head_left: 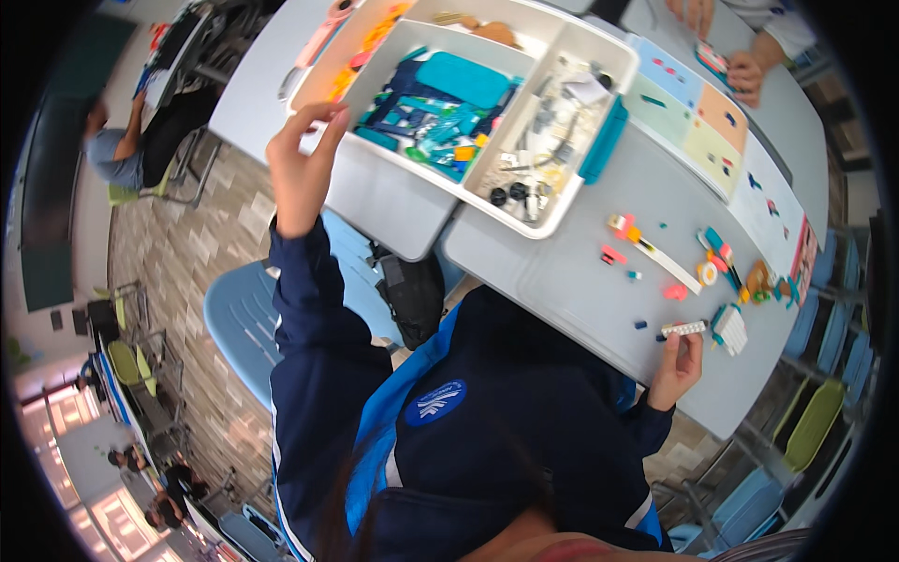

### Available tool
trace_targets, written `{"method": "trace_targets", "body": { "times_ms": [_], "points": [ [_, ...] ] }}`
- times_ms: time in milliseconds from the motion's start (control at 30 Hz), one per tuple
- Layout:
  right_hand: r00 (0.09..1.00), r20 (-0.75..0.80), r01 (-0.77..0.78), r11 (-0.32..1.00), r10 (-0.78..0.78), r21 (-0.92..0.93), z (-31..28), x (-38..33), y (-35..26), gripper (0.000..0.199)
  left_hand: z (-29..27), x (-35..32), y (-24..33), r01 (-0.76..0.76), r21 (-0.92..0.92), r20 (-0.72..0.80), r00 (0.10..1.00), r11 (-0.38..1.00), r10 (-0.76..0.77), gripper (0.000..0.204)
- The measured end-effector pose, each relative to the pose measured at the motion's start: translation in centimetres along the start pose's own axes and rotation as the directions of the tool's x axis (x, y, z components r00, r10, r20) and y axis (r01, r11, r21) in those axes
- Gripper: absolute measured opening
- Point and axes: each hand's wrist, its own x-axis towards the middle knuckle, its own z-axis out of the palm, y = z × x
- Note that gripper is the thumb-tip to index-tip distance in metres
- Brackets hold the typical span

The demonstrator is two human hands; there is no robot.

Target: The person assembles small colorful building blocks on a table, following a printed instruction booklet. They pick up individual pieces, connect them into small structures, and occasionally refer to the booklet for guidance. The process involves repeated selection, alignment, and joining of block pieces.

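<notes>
While pinching white studded beam [684, 328] in right hand [676, 367]: light, rigid, best held mid-length. Left hand [302, 159] clamped on sorting tray [552, 220] corner.

A classroom or school activity room. Grey desks [571, 281] are pushed together edge to edge, with blue [242, 318] and yellow-green chairs [813, 421] drawn up around them (more of the same stand by other desks at the left). A white compartment tray [552, 220] of small plastic building pieces sits across the desks' far edge, loose bricks [655, 248] lie near the right corner, and other seated people [117, 155] work at neighbouring desks on a tiled floor [187, 244].
</notes>
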Motion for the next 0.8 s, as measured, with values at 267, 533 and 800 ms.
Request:
{"method": "trace_targets", "body": {
  "times_ms": [267, 533, 800],
  "points": [
    [0.998, 0.045, -0.021, 0.967, 0.033, -0.252, 0.8, 0.8, -1.2, 0.035, 3.0, 6.3, -4.7, -0.391, 0.143, 0.422, 0.855, 0.909, 0.301, 0.017],
    [1.000, -0.025, -0.005, 0.971, -0.001, -0.240, 1.0, 0.1, -1.7, 0.034, 5.7, 8.4, -6.8, -0.404, 0.327, 0.725, 0.687, 0.854, 0.047, 0.022],
    [0.985, 0.052, 0.174, 0.911, -0.166, -0.373, 1.2, -0.1, -2.6, 0.028, 6.0, 6.9, -4.8, -0.422, 0.088, 0.730, 0.644, 0.902, 0.230, 0.025]
  ]
}}
